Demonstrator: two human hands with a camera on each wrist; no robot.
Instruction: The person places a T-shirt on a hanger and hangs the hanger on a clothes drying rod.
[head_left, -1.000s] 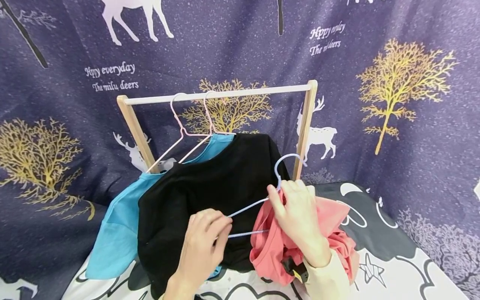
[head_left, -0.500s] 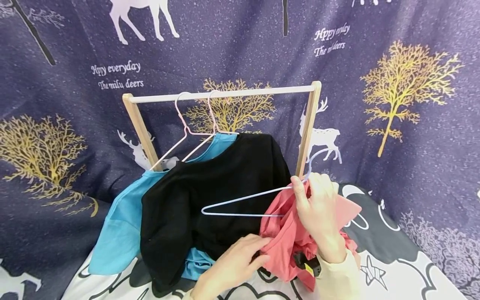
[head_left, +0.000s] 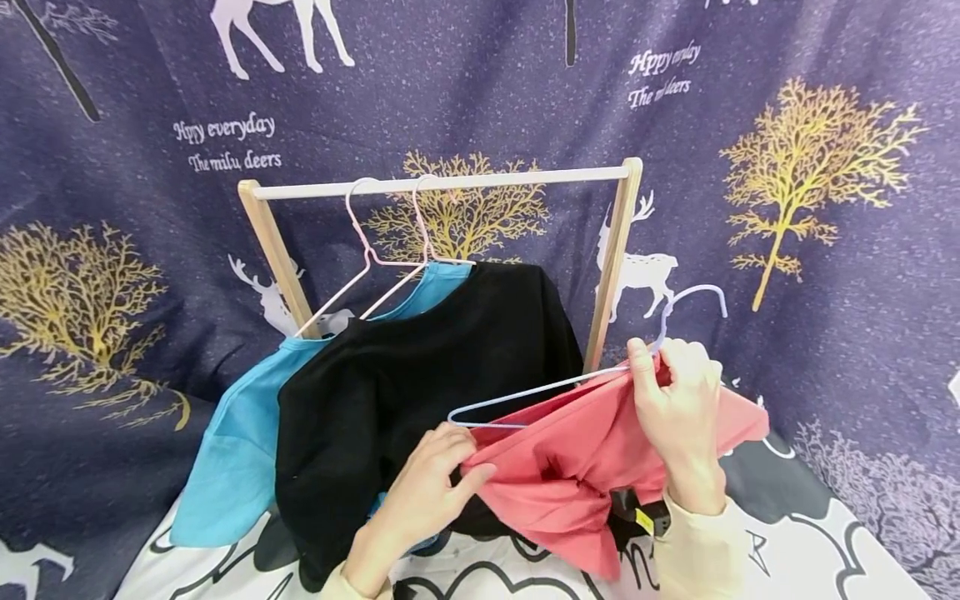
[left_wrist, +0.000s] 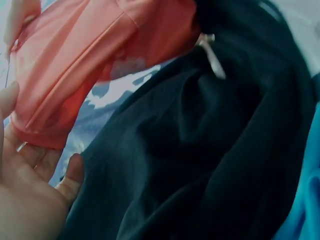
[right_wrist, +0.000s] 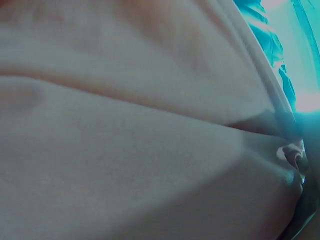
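My right hand [head_left: 678,408] grips a lavender wire hanger [head_left: 540,389] just below its hook, together with the neckline of a coral shirt [head_left: 570,450]. The hanger's right arm is hidden inside the shirt; its left end sticks out bare. At the shirt's left edge, close under that bare end, my left hand [head_left: 427,483] holds the fabric between thumb and fingers. In the left wrist view the fingers of my left hand [left_wrist: 35,195] are at the edge of the coral fabric [left_wrist: 75,65]. Pale-looking cloth [right_wrist: 125,165] fills most of the right wrist view.
Behind my hands stands a small rack with a white rail [head_left: 517,179] and wooden posts [head_left: 611,267]. On it hang a black top [head_left: 450,350] and a blue top [head_left: 232,467], on pink hangers [head_left: 367,250]. A patterned sheet [head_left: 810,550] lies below; a deer-print curtain [head_left: 480,83] hangs behind.
The right hand has moved right with the hanger and shirt. My left hand let go of the hanger, went down to the shirt, then drew its edge up and left toward the hanger's bare end.
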